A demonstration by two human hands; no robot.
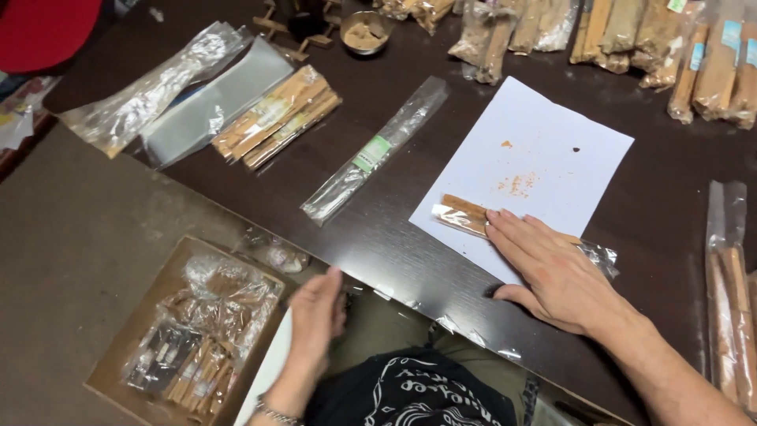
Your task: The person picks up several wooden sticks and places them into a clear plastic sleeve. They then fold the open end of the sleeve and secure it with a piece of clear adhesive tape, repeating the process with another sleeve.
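table (394,252) dark brown | paper sheet (544,150) white | wood sticks (465,214) tan | bag label (372,154) green

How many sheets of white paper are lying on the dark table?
1. The white paper lies right of centre, under the right hand and a bag of sticks.

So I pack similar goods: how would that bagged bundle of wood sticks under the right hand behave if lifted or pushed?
The bagged bundle of sticks probably stays stiff, since straight wooden pieces fill it. Its clear glossy wrap looks slippery, so it may slide on the white paper when the right hand pushes. It looks flat, so rolling seems unlikely.
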